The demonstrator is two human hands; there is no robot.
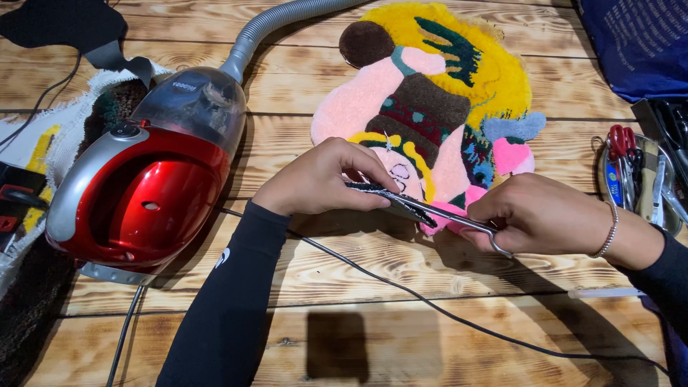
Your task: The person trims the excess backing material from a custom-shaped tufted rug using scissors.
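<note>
Nearest me, my left hand (319,179) pinches a dark fabric strip (390,195) between its fingertips. Just right of that pinch, my right hand (534,213) is closed through the scissors (437,212), whose blades meet the strip. Behind both grips lies the tufted rug (430,93); well left sits the red vacuum (147,179).

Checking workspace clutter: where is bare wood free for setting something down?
Bare: the near edge of the table, crossed only by the black cord, and the strip between vacuum and rug. Crowded: the tool tray and the far left edge.
</note>
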